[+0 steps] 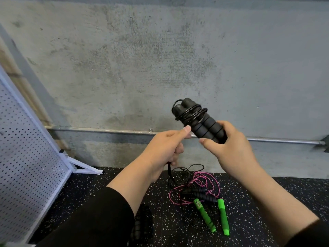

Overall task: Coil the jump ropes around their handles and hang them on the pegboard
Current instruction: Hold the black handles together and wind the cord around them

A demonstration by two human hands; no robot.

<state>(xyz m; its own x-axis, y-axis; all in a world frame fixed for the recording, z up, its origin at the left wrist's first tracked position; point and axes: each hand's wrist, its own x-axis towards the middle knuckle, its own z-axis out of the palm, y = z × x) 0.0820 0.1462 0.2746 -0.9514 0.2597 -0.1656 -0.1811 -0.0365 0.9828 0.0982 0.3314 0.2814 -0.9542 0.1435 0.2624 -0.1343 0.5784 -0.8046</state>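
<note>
Holding the two black foam handles together in my right hand, fingers curled round their lower ends, held up in front of the concrete wall; several turns of black cord already sit near the top; left hand is fisted on the loose cord, thumb pinching it by the handles, tail hanging to the floor. Foam looks light, squashy, grippy; cord thin, springy, prob. wants to uncoil, so keep tension & grip low on the handles. Pink rope & green handles lie tangled on the floor mid-front; pegboard stands at the floor's left edge.
</note>
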